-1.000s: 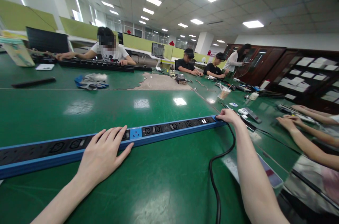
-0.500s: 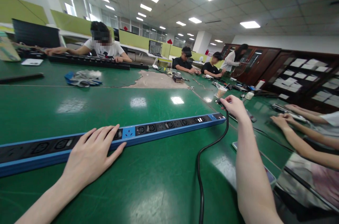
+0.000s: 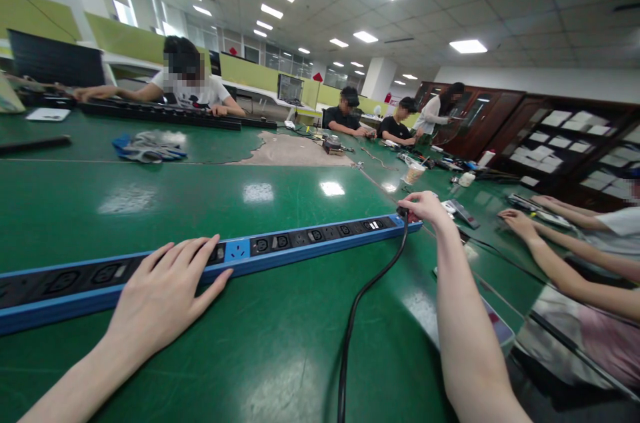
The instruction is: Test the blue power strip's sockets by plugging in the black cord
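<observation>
A long blue power strip (image 3: 305, 258) with black and blue sockets lies across the green table, running from the left edge to the right of the middle. My left hand (image 3: 163, 290) rests flat over its left part, fingers stretched out and the thumb along the near side. At the strip's right end, my right hand (image 3: 425, 206) pinches a black plug (image 3: 402, 211) over the last blue socket. Whether the plug's pins are inside the socket is hidden. From the plug a black cable (image 3: 353, 310) curves down to the bottom edge.
Gloves (image 3: 150, 147) lie at the back left. Past my right hand stand a drink cup (image 3: 414, 173) and a grey device (image 3: 463, 213). A phone (image 3: 500, 323) lies beside my right forearm. Another person's hands (image 3: 520, 220) are at the right; several people sit farther back.
My right hand has moved left and down, bringing the plug from above and beyond the strip's end onto its last socket. The cable has shifted left. My left hand stays on the strip.
</observation>
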The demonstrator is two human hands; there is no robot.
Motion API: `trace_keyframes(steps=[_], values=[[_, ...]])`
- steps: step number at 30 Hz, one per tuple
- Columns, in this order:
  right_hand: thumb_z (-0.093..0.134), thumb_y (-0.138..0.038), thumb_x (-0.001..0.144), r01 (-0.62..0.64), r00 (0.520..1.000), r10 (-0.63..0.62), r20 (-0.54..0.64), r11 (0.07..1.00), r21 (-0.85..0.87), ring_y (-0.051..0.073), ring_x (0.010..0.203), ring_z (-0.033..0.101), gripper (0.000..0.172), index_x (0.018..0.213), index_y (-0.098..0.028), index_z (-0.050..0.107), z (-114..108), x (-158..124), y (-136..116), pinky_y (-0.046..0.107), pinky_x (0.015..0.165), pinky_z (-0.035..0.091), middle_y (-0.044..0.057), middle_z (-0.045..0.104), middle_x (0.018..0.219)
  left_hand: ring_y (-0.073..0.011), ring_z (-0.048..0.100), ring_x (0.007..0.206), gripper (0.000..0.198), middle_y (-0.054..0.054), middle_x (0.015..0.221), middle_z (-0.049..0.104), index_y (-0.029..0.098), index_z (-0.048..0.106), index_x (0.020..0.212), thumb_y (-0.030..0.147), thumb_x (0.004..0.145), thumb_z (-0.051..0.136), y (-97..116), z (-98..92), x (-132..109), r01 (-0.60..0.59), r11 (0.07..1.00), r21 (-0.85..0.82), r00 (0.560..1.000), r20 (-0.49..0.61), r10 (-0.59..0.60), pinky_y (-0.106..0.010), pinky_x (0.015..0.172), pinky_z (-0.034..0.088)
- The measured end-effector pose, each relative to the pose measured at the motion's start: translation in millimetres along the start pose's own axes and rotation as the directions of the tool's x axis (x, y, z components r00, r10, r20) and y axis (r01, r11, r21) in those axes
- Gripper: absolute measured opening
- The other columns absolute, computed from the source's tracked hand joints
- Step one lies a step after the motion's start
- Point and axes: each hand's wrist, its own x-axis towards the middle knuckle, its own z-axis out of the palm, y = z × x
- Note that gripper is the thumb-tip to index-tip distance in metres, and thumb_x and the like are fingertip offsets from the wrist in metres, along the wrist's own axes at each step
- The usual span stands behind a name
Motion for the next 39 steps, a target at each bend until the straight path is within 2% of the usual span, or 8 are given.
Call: trace_keyframes(steps=[5, 9, 12, 18, 24, 27, 35, 39], values=[[0.067, -0.020, 0.087, -0.150, 0.970, 0.136, 0.201, 0.987, 0.055, 0.019, 0.073, 0.078, 0.021, 0.105, -0.020, 0.077, 2.5, -1.2, 9.0, 0.024, 0.067, 0.061, 0.005, 0.080, 0.080, -0.0430, 0.054, 0.139, 0.078, -0.019, 0.155, 0.055, 0.018, 0.040, 0.162, 0.063, 0.099, 0.049, -0.1, -0.3, 0.0, 0.004, 1.000, -0.003, 1.000, 0.005, -0.004, -0.061, 0.124, 0.031], [0.081, -0.018, 0.076, -0.043, 0.970, 0.072, 0.234, 0.991, -0.126, 0.017, 0.074, 0.076, 0.035, 0.110, -0.021, 0.077, -3.9, -6.5, 8.9, 0.023, 0.069, 0.060, 0.002, 0.080, 0.080, -0.0426, 0.054, 0.139, 0.077, -0.018, 0.155, 0.056, 0.020, 0.041, 0.162, 0.063, 0.099, 0.049, 0.9, -0.6, 0.6, 0.010, 1.000, -0.013, 1.000, 0.000, -0.010, -0.061, 0.124, 0.031], [0.086, -0.032, 0.077, 0.061, 0.969, -0.008, 0.247, 0.976, -0.208, 0.019, 0.072, 0.075, 0.028, 0.103, -0.023, 0.079, -7.0, -9.6, 3.9, 0.024, 0.068, 0.057, 0.002, 0.078, 0.076, -0.0424, 0.054, 0.139, 0.077, -0.017, 0.155, 0.056, 0.019, 0.041, 0.162, 0.063, 0.099, 0.049, 1.3, -1.0, 1.3, 0.006, 1.000, -0.004, 1.000, 0.008, -0.006, -0.061, 0.124, 0.031], [0.074, -0.062, 0.087, 0.156, 0.971, -0.218, -0.098, 0.888, -0.432, 0.023, 0.083, 0.071, 0.037, 0.090, -0.025, 0.076, -5.9, -11.1, -7.5, 0.027, 0.068, 0.046, 0.005, 0.078, 0.083, -0.0428, 0.054, 0.139, 0.079, -0.019, 0.154, 0.056, 0.017, 0.043, 0.161, 0.064, 0.098, 0.050, 0.5, -0.9, 1.2, 0.001, 1.000, 0.001, 1.000, 0.015, -0.001, -0.061, 0.124, 0.030], [0.055, -0.066, 0.098, -0.066, 0.833, -0.208, -0.514, 0.883, -0.464, 0.028, 0.090, 0.067, 0.046, 0.101, -0.024, 0.071, -2.3, -1.0, -0.8, 0.033, 0.073, 0.042, 0.011, 0.075, 0.102, -0.0430, 0.053, 0.139, 0.078, -0.019, 0.155, 0.056, 0.017, 0.042, 0.162, 0.063, 0.098, 0.050, -0.5, -1.4, -0.3, 0.004, 1.000, -0.008, 1.000, 0.015, -0.004, -0.061, 0.124, 0.031], [0.051, -0.064, 0.100, -0.178, 0.786, -0.126, -0.605, 0.892, -0.416, 0.030, 0.092, 0.066, 0.046, 0.102, -0.022, 0.070, -1.5, 7.8, 14.2, 0.036, 0.076, 0.044, 0.015, 0.071, 0.106, -0.0428, 0.054, 0.139, 0.078, -0.019, 0.154, 0.056, 0.017, 0.042, 0.162, 0.062, 0.098, 0.051, -0.5, -1.7, 0.1, 0.002, 1.000, -0.004, 1.000, 0.012, -0.001, -0.061, 0.123, 0.031], [0.062, -0.065, 0.092, -0.186, 0.932, 0.024, -0.361, 0.888, -0.421, 0.027, 0.088, 0.067, 0.042, 0.096, -0.024, 0.067, 19.0, 29.6, 61.3, 0.036, 0.076, 0.047, 0.009, 0.073, 0.095, -0.0433, 0.053, 0.139, 0.080, -0.020, 0.155, 0.055, 0.016, 0.042, 0.162, 0.063, 0.098, 0.051, -0.2, -1.3, 0.7, 0.002, 1.000, -0.013, 1.000, 0.017, -0.002, -0.061, 0.125, 0.030], [0.062, -0.070, 0.089, -0.175, 0.941, 0.028, -0.338, 0.895, -0.411, 0.026, 0.087, 0.068, 0.046, 0.092, -0.024, 0.067, 27.1, 36.5, 71.8, 0.034, 0.073, 0.046, 0.009, 0.074, 0.094, -0.0430, 0.053, 0.139, 0.079, -0.019, 0.154, 0.055, 0.017, 0.041, 0.162, 0.062, 0.098, 0.051, -0.5, -1.1, 0.2, 0.000, 1.000, -0.008, 1.000, 0.010, 0.000, -0.061, 0.124, 0.031]])
